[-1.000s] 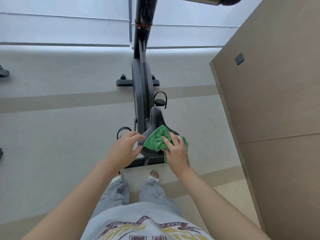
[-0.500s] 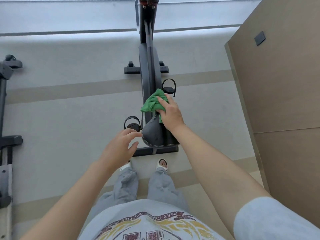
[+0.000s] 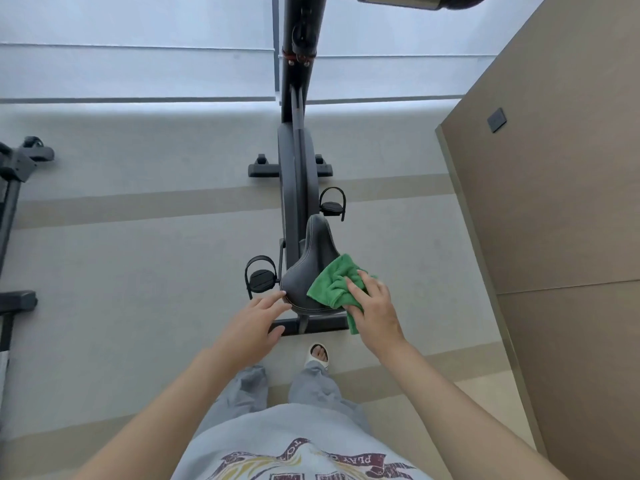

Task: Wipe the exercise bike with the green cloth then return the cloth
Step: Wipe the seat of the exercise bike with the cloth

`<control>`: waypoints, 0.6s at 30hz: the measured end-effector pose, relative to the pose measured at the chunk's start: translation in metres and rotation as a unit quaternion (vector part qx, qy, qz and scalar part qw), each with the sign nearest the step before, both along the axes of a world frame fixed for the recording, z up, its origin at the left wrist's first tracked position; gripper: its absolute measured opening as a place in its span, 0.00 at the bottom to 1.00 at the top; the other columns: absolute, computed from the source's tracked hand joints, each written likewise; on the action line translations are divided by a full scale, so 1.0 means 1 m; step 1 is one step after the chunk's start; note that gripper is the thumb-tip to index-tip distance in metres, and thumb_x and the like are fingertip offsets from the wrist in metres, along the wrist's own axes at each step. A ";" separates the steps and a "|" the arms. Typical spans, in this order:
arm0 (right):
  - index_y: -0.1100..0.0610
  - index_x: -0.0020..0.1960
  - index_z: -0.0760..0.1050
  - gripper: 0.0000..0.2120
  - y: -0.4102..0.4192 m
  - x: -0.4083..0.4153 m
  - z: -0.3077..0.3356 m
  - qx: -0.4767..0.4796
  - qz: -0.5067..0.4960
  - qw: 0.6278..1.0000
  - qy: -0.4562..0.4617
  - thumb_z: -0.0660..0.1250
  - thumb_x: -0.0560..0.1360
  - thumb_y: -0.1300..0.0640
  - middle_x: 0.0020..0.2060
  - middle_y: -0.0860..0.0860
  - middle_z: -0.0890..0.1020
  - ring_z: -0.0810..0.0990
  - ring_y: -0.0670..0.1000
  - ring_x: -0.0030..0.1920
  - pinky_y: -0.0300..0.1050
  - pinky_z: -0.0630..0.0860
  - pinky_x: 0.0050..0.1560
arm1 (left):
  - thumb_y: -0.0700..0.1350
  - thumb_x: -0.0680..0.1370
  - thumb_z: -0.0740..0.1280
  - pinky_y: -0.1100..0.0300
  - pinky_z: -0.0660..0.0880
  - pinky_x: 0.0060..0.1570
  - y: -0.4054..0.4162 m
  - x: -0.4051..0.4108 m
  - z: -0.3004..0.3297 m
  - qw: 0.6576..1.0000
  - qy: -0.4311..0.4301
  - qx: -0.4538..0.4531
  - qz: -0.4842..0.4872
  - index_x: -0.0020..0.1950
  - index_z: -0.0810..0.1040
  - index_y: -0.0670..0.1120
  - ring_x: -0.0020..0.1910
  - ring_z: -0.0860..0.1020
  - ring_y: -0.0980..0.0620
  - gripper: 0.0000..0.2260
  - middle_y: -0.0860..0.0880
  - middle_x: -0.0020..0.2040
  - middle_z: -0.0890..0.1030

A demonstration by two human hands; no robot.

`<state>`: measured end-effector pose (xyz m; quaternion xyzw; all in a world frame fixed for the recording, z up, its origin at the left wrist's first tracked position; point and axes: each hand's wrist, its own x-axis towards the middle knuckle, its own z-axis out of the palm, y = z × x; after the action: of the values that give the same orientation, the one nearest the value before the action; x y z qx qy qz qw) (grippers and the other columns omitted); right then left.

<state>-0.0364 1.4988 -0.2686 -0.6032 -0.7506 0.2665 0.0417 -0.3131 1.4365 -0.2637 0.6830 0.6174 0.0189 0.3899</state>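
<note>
The left hand [image 3: 254, 322] is lying released, its straight fingers touching the rear left edge of the saddle [image 3: 308, 278] and gripping nothing. The right hand [image 3: 375, 308] is pressing the cloth [image 3: 332, 284] flat onto the saddle's rear right side; whether the thumb is pinching it cannot be told. Part of the cloth is hanging off the rear edge. Risks, as judged: the cloth is only being pressed, so a fast stroke may be dragging it off onto the floor [image 3: 138, 271]. The bike [image 3: 299, 188] frame and pedals may be getting skipped.
</note>
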 end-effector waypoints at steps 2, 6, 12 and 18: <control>0.53 0.77 0.75 0.27 -0.012 -0.014 -0.003 0.026 0.028 0.999 -0.018 0.74 0.79 0.59 0.78 0.58 0.71 0.66 0.67 0.77 0.65 0.68 0.77 | 0.47 0.84 0.63 0.56 0.66 0.74 -0.009 -0.010 -0.001 0.999 0.000 -0.012 0.033 0.79 0.69 0.55 0.79 0.63 0.52 0.22 0.58 0.82 0.62; 0.53 0.78 0.73 0.27 -0.019 -0.048 -0.012 0.054 0.065 0.996 -0.011 0.73 0.80 0.56 0.80 0.57 0.69 0.60 0.69 0.82 0.68 0.62 0.80 | 0.46 0.84 0.63 0.53 0.70 0.71 -0.026 -0.037 -0.003 0.996 0.022 -0.037 0.074 0.78 0.70 0.55 0.78 0.66 0.50 0.21 0.57 0.82 0.64; 0.50 0.77 0.74 0.24 0.018 -0.109 -0.018 0.050 0.156 0.986 -0.029 0.68 0.82 0.47 0.80 0.54 0.69 0.58 0.65 0.83 0.66 0.58 0.81 | 0.46 0.83 0.65 0.53 0.71 0.69 -0.031 -0.062 -0.002 0.994 0.024 -0.033 0.104 0.77 0.71 0.56 0.75 0.69 0.49 0.22 0.56 0.81 0.66; 0.51 0.76 0.74 0.23 0.079 -0.143 -0.015 0.007 0.203 0.975 -0.092 0.58 0.86 0.43 0.78 0.50 0.72 0.57 0.56 0.84 0.57 0.51 0.83 | 0.45 0.82 0.65 0.52 0.72 0.67 -0.030 -0.071 0.014 0.992 0.025 -0.004 0.121 0.77 0.71 0.56 0.74 0.69 0.49 0.22 0.57 0.80 0.67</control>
<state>-0.1798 1.5776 -0.2835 -0.4599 -0.8598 0.2074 -0.0788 -0.3843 1.4066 -0.2501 0.6020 0.7053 0.0460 0.3717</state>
